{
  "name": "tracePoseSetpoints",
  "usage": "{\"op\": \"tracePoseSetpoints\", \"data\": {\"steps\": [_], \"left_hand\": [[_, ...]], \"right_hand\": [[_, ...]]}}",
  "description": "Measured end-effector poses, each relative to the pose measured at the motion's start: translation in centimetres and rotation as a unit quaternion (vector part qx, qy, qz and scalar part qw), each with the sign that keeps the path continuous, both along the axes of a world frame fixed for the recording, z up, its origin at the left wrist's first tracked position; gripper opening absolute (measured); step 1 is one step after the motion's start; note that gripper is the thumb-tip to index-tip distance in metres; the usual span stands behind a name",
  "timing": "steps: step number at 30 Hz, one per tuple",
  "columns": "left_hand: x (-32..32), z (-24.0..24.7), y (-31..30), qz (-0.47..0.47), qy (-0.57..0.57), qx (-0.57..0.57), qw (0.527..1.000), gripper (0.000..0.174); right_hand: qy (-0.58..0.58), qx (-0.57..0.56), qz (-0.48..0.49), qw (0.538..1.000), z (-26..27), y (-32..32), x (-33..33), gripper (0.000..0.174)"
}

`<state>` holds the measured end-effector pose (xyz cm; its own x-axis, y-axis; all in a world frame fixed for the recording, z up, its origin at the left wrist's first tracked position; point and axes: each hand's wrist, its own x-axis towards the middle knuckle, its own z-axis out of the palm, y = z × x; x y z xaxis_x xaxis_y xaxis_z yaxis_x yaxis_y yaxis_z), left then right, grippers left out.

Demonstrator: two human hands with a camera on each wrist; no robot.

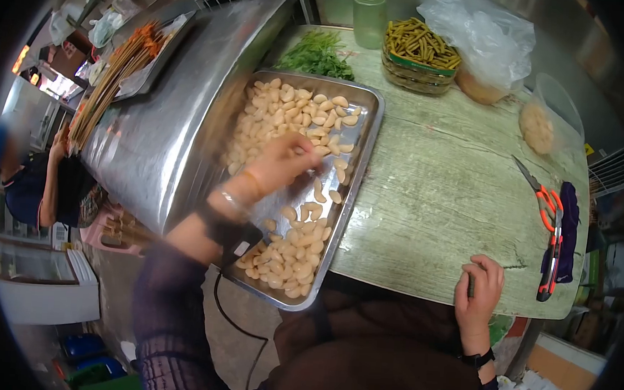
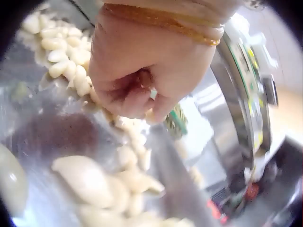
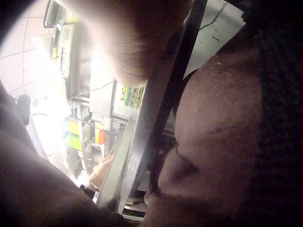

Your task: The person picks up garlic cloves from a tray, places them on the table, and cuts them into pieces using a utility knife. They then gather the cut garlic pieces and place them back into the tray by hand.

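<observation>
A metal tray holds many pale, smooth, crescent-shaped pieces, heaped at its far and near ends, with a few scattered along the right side. Over the tray's middle my left hand is curled, thumb and fingers together, pinching one pale piece at the tips. The left wrist view shows the curled fist from behind, mostly hiding what it holds, with larger-looking pieces below. My right hand rests at the table's front edge, fingers loosely bent. In the right wrist view, dark skin and cloth fill much of the frame.
On the green table lie pliers with orange handles. Along the back are green herbs, a jar, a box of cut green stalks and a plastic tub. Another person stands at left beyond a steel counter.
</observation>
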<state>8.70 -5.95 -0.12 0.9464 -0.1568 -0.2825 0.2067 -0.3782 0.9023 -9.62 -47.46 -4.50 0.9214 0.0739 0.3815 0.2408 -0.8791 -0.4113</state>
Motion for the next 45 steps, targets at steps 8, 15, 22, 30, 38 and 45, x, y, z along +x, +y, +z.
{"op": "tracePoseSetpoints", "data": {"steps": [8, 15, 22, 30, 38, 45], "left_hand": [[0.9, 1.7, 4.1, 0.065, 0.079, -0.311, 0.945, 0.019], [1.4, -0.8, -0.7, -0.118, -0.245, 0.286, 0.919, 0.017], [1.2, 0.3, -0.7, -0.058, -0.054, 0.111, 0.991, 0.013], [2.1, 4.0, 3.5, 0.12, 0.102, -0.352, 0.923, 0.015], [10.2, -1.3, -1.8, -0.024, -0.361, 0.329, 0.872, 0.023], [11.6, 0.0, -6.5, -0.114, -0.141, 0.487, 0.854, 0.023]], "right_hand": [[-0.007, 0.002, 0.002, 1.0, -0.1, 0.1, 0.0, 0.019], [-0.003, 0.001, 0.005, 1.0, 0.0, 0.0, 0.1, 0.019], [-0.005, 0.0, 0.001, 1.0, 0.1, 0.2, 0.0, 0.019], [-0.002, 0.004, -0.003, 1.0, -0.2, 0.1, 0.0, 0.018], [0.002, 0.005, -0.002, 1.0, -0.2, 0.0, 0.0, 0.019], [0.001, 0.002, -0.002, 1.0, -0.2, -0.1, 0.0, 0.021]]}}
